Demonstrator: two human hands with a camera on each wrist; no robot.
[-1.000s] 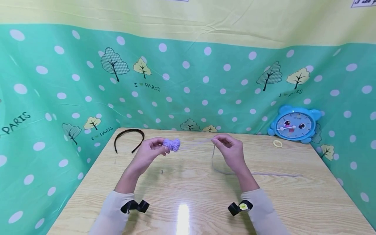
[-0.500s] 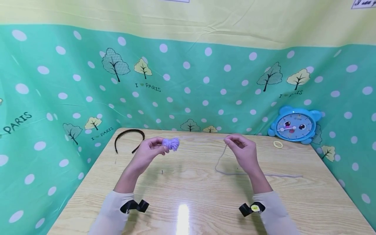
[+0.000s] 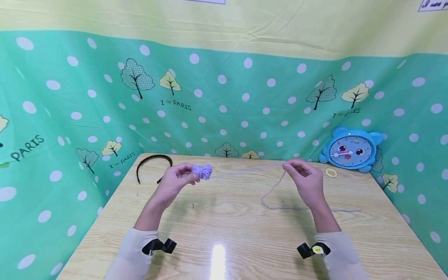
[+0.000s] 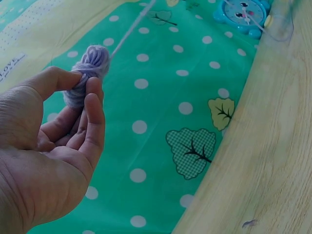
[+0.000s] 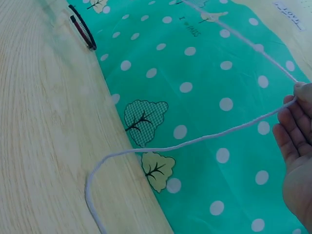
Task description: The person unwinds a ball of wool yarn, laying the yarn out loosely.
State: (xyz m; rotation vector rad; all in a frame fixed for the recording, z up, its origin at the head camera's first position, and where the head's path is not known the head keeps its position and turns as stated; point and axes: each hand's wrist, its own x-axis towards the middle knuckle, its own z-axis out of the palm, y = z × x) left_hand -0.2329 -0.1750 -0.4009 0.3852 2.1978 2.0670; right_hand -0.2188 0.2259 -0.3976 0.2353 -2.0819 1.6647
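A small lilac bundle of yarn, wound tight at its middle, is pinched between the thumb and fingers of my left hand. From it a single yarn strand runs across to my right hand, which pinches it at the fingertips. Below the right hand the strand drops in a loose curve and trails over the table toward the right. In the left wrist view the looped end of the bundle sticks up past the thumb. The right wrist view shows the strand bending sharply at the right thumb.
A black toothed headband lies at the table's back left. At the back right stands a blue animal-shaped clock, with a pale yellow ring before it. A tiny dark bit lies on the wooden table. A green dotted curtain hangs behind.
My right hand has moved steadily to the right, away from the left, and the strand between the hands has grown longer. The left hand with the yarn bundle has barely shifted.
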